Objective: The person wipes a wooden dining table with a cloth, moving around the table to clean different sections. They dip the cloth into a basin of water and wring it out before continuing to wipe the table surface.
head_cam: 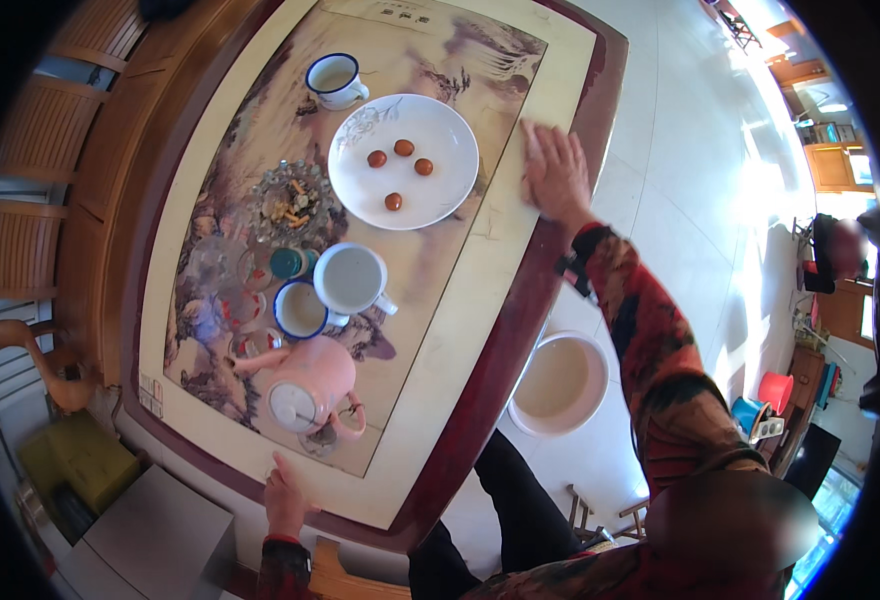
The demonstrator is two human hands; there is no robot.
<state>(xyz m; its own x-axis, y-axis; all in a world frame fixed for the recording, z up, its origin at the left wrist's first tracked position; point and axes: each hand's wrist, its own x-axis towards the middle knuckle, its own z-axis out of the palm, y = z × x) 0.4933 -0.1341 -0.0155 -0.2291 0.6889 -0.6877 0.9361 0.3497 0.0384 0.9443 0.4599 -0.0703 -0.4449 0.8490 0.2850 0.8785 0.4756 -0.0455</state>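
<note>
My right hand (556, 169) lies flat on the table's cream border, right of a white plate (440, 195) with several small reddish-brown oval items (392, 201). A pale pinkish patch shows beside its fingers; whether it holds a cloth is unclear. My left hand (287, 495), index finger extended, rests at the table's near left edge, below a pink teapot (323, 375) with a white lid. Beside the teapot are a blue-rimmed enamel mug (301, 309), a larger white mug (350, 277) and a teal-capped jar (287, 264). Another blue-rimmed mug (335, 75) stands beyond the plate.
A glass ashtray (290, 201) holds cigarette butts; clear glasses (239, 306) stand nearby on the landscape-patterned table (440, 330). A pale basin (560, 382) is on the floor beside the table. A wooden bench (102, 150) lines the far side. Another person (834, 255) is in the background.
</note>
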